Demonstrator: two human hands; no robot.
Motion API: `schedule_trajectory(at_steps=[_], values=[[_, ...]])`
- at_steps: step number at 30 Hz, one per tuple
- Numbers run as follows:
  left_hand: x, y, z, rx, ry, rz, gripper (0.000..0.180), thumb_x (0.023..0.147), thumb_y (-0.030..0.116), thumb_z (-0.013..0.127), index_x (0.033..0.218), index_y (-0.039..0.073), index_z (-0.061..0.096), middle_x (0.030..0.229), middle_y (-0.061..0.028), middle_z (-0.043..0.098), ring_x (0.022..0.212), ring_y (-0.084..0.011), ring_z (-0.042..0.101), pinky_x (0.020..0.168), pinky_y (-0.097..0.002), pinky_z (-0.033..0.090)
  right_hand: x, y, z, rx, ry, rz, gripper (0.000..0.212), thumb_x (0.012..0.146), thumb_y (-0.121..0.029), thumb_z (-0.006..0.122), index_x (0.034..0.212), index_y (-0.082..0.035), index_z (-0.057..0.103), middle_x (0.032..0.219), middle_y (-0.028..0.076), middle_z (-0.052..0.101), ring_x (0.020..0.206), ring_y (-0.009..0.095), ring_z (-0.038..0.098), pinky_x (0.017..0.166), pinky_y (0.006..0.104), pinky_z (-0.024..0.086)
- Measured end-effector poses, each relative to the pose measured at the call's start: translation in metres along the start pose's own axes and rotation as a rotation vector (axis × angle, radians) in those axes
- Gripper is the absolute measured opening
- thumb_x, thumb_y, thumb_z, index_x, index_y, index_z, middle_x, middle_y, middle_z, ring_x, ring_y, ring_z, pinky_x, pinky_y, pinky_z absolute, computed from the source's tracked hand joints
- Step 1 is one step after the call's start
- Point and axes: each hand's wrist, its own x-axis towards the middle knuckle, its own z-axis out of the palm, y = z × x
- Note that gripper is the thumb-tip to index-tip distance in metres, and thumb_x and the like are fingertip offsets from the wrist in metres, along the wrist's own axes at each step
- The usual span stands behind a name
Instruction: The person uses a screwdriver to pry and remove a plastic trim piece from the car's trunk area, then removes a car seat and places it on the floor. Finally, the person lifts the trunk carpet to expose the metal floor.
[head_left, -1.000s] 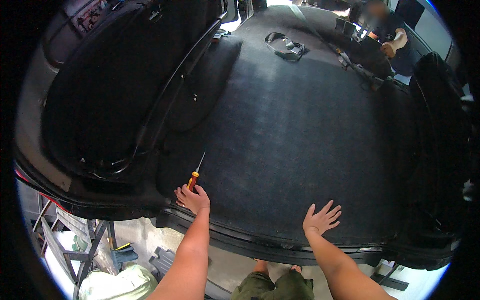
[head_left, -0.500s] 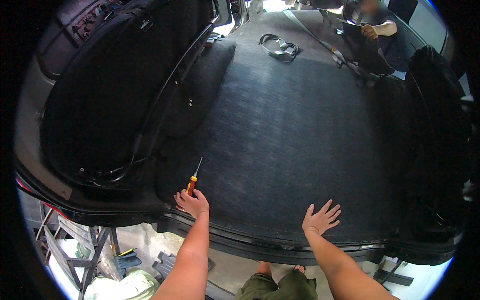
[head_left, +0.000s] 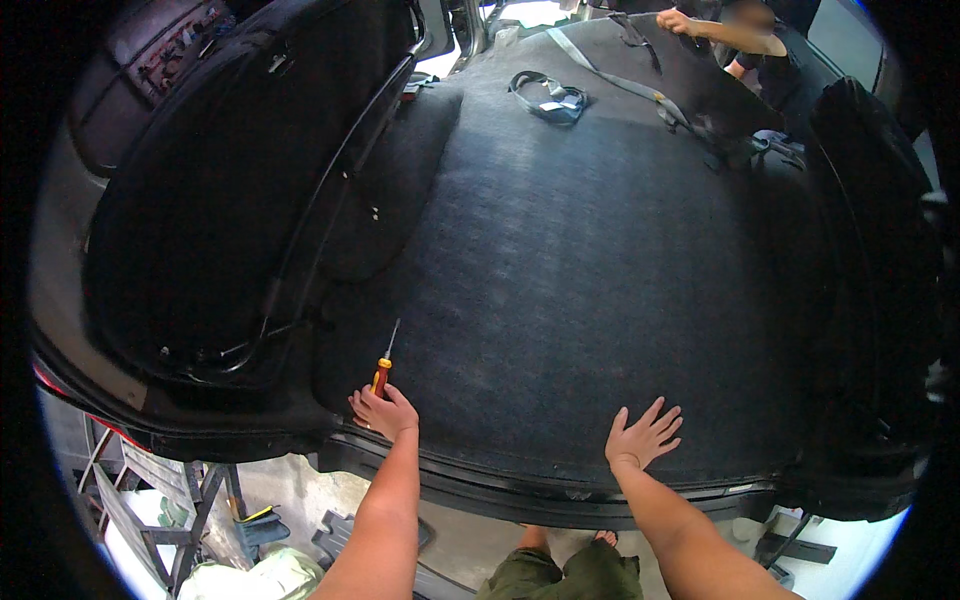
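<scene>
My left hand [head_left: 381, 412] grips an orange-handled screwdriver [head_left: 384, 362] whose thin shaft points away from me, at the near left edge of a dark grey carpeted vehicle floor [head_left: 600, 260]. My right hand [head_left: 643, 436] lies flat on the carpet near its front edge, fingers spread, holding nothing. Both forearms come in from the lower edge.
A black plastic side panel [head_left: 230, 200] rises on the left and another dark panel [head_left: 880, 280] on the right. A seat-belt strap with buckle [head_left: 550, 98] lies at the far end. Another person's arm [head_left: 705, 28] reaches in at the far right. Metal stands [head_left: 150, 490] are below left.
The view has dipped slightly, so the far end of the carpet sits higher in the picture. Both my hands stay in place. The other person's arm has moved at the far end.
</scene>
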Motion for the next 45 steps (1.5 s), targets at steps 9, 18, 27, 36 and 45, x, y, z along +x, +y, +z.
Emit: schedule_trajectory(at_steps=[9, 18, 27, 36, 45], values=[[0.0, -0.005, 0.01, -0.037, 0.071, 0.016, 0.04, 0.1, 0.03, 0.064, 0.129, 0.005, 0.052, 0.142, -0.0216, 0.052, 0.141, -0.0399, 0.044, 0.117, -0.066, 0.028, 0.004, 0.004, 0.001, 0.03, -0.044, 0.011, 0.085, 0.097, -0.057, 0.051, 0.164, -0.01, 0.027, 0.17, 0.026, 0.012, 0.157, 0.046, 0.012, 0.121, 0.0686, 0.01], [0.004, -0.006, 0.004, -0.056, 0.097, 0.123, 0.03, 0.095, 0.024, 0.069, 0.112, 0.005, 0.055, 0.114, -0.019, 0.059, 0.113, -0.0391, 0.057, 0.095, -0.0575, 0.044, 0.012, 0.003, -0.01, 0.028, -0.064, -0.002, 0.085, 0.094, -0.058, 0.054, 0.161, -0.009, 0.034, 0.166, 0.027, 0.024, 0.154, 0.045, 0.021, 0.12, 0.0663, 0.015], [0.006, -0.003, 0.005, -0.077, 0.065, -0.002, 0.039, 0.097, 0.036, 0.067, 0.116, 0.003, 0.059, 0.118, -0.0198, 0.062, 0.118, -0.0403, 0.055, 0.096, -0.0578, 0.045, 0.02, 0.009, -0.002, 0.1, -0.066, -0.032, 0.085, 0.095, -0.062, 0.049, 0.16, -0.009, 0.034, 0.168, 0.028, 0.02, 0.157, 0.046, 0.013, 0.12, 0.0698, 0.011], [0.038, -0.021, -0.01, -0.078, 0.035, -0.021, 0.055, 0.101, 0.051, 0.059, 0.092, -0.002, 0.072, 0.097, -0.0224, 0.07, 0.09, -0.0444, 0.064, 0.082, -0.0529, 0.05, 0.004, -0.006, -0.009, -0.09, -0.036, 0.024, 0.082, 0.097, -0.059, 0.052, 0.161, -0.012, 0.034, 0.168, 0.026, 0.023, 0.155, 0.044, 0.021, 0.119, 0.0684, 0.018], [0.058, -0.079, -0.011, -0.225, -0.163, -0.368, 0.061, 0.104, 0.052, 0.056, 0.101, -0.008, 0.069, 0.099, -0.0222, 0.069, 0.095, -0.0355, 0.065, 0.085, -0.0447, 0.05, 0.001, -0.004, 0.011, -0.134, -0.003, -0.011, 0.078, 0.102, -0.06, 0.044, 0.164, -0.015, 0.027, 0.17, 0.023, 0.018, 0.157, 0.041, 0.019, 0.121, 0.0665, 0.019]])
